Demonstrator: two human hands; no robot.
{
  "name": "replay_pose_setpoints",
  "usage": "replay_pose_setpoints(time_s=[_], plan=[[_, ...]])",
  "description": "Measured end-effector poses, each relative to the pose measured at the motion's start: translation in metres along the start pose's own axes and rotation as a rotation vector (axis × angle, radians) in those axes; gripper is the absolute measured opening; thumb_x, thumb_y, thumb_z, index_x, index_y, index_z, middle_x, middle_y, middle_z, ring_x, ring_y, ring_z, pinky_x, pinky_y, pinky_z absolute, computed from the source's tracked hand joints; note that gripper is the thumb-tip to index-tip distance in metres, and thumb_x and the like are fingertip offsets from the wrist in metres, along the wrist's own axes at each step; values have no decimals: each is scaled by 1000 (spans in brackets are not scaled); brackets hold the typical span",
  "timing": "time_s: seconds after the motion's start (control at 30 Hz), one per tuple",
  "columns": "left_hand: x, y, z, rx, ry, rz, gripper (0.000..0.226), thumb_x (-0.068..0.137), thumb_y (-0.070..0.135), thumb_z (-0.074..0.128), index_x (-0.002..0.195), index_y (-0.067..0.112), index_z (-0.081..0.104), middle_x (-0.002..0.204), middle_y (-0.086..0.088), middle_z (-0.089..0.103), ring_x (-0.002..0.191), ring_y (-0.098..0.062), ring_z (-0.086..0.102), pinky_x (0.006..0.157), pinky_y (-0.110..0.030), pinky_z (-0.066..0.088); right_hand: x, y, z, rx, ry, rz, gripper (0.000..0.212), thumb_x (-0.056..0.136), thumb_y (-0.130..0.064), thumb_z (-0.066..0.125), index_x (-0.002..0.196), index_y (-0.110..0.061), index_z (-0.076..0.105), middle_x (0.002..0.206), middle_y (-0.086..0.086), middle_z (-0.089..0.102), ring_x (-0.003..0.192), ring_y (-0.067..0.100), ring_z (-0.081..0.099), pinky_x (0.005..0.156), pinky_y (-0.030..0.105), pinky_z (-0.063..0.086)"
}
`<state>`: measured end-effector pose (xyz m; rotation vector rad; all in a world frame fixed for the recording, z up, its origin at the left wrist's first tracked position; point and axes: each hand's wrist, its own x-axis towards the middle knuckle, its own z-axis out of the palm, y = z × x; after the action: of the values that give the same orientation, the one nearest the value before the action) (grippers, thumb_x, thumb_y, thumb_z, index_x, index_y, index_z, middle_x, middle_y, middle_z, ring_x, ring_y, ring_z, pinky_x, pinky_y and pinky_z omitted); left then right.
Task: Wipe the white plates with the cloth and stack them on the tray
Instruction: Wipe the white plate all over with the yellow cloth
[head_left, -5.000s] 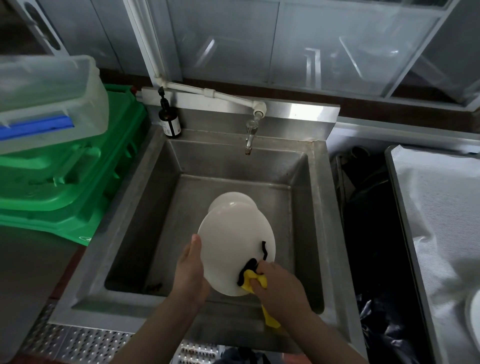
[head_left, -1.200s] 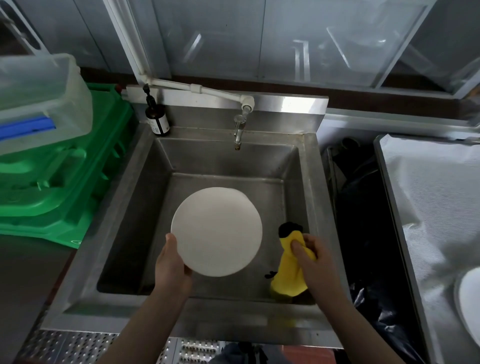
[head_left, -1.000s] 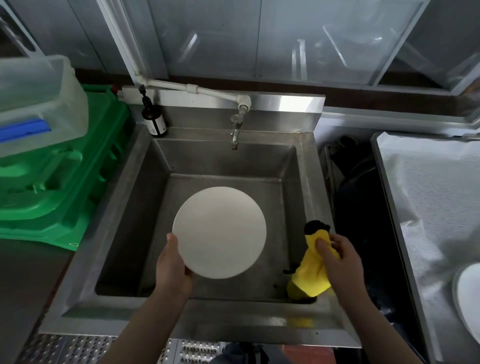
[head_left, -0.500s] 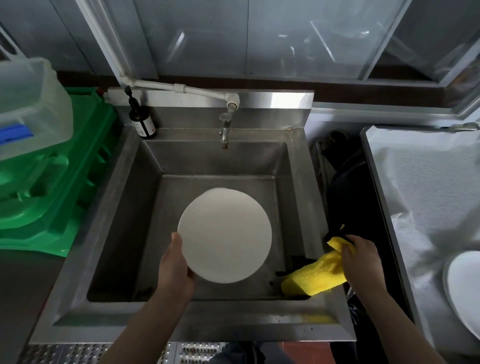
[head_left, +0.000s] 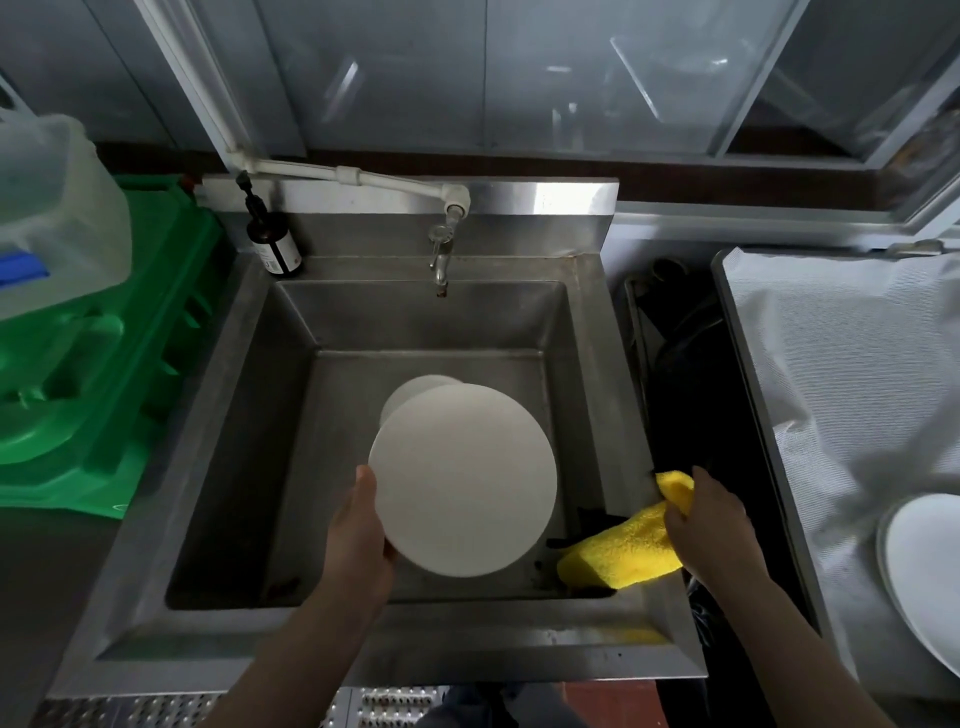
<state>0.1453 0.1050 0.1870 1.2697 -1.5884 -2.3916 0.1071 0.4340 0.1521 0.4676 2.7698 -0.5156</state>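
My left hand (head_left: 359, 535) grips the lower left rim of a round white plate (head_left: 467, 478) and holds it tilted over the steel sink (head_left: 249, 415). Behind it, the edge of another white plate (head_left: 410, 389) shows on the sink floor. My right hand (head_left: 709, 525) holds a yellow cloth (head_left: 621, 553) that lies draped over the sink's right rim near the front corner. At the far right a white plate (head_left: 924, 566) lies on the tray (head_left: 831, 395), which is lined with white fabric.
A tap (head_left: 440, 249) hangs over the back of the sink, with a dark pump bottle (head_left: 272, 244) at the back left corner. Green crates (head_left: 98, 374) and a clear plastic tub (head_left: 52, 218) stand at the left. A dark gap (head_left: 691, 395) separates sink and tray.
My right hand has carried the cloth off the plate and rightward down onto the sink's right rim. My left hand still holds the plate, turned flatter toward me. The view has swung right.
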Motion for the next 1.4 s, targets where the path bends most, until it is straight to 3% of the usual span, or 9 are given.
replay_pose_setpoints(time_s=[0.17, 0.27, 0.47, 0.6, 0.73, 0.8, 1.0, 1.27, 1.4], plan=[[0, -4, -5, 52, -40, 24, 33, 105, 43, 38, 107, 28, 67, 95, 4, 76, 97, -24, 68, 73, -37, 57, -9, -29, -6, 110, 59, -151, 54, 93, -13, 55, 143, 1, 38, 142, 21, 45, 131, 35, 41, 109, 42, 33], [-3, -3, -4, 62, -44, 1, 35, 105, 43, 39, 109, 24, 68, 101, 0, 76, 98, -25, 68, 76, -38, 57, -22, -56, -3, 295, -61, -125, 53, 97, -20, 55, 146, -11, 36, 143, 11, 46, 130, 28, 44, 104, 37, 36], [-5, -3, -5, 114, -71, 26, 38, 104, 43, 40, 113, 21, 70, 103, -3, 77, 94, -23, 73, 72, -37, 57, -42, -106, 11, 764, -248, -98, 24, 99, -25, 52, 123, -23, 51, 114, -11, 59, 102, 4, 57, 81, 21, 45], [-5, -4, -6, 145, -57, 13, 36, 105, 42, 42, 105, 20, 71, 93, -3, 78, 90, -24, 71, 71, -36, 56, -44, -119, 19, 841, -269, -115, 22, 100, -28, 49, 116, -18, 60, 108, 0, 66, 98, 14, 63, 68, 24, 48], [-4, 1, -10, 205, -89, 25, 35, 106, 35, 42, 100, 13, 68, 80, -4, 74, 64, -12, 70, 49, -26, 51, -47, -125, 22, 988, -295, 9, 20, 101, -23, 47, 102, -14, 66, 90, 0, 69, 81, 16, 64, 56, 21, 47], [-3, 4, -9, 187, -84, -3, 30, 105, 32, 47, 98, 13, 69, 84, -6, 73, 65, -13, 69, 55, -29, 52, -48, -130, 20, 1045, -292, 74, 21, 101, -21, 48, 89, -16, 65, 79, -3, 67, 72, 13, 62, 51, 20, 46], [3, 5, -7, 143, -31, -113, 15, 97, 20, 59, 93, 8, 67, 92, -14, 68, 85, -31, 63, 74, -40, 49, -49, -134, 21, 1195, -369, 218, 18, 99, -27, 52, 97, -15, 65, 98, 7, 69, 86, 21, 62, 73, 35, 51], [2, 9, 4, 69, 67, -102, 26, 98, 25, 56, 75, 15, 60, 72, -4, 62, 71, -26, 59, 67, -36, 47, -50, -135, 11, 1461, -458, 317, 29, 102, -36, 43, 99, -18, 64, 93, 1, 70, 82, 17, 64, 62, 33, 48], [-2, 13, 8, 30, 59, -81, 34, 100, 41, 50, 101, 14, 69, 99, -10, 71, 93, -32, 66, 82, -46, 53, -48, -135, 10, 1508, -454, 353, 38, 102, -44, 39, 96, -16, 64, 93, 3, 70, 84, 20, 64, 64, 36, 49]])
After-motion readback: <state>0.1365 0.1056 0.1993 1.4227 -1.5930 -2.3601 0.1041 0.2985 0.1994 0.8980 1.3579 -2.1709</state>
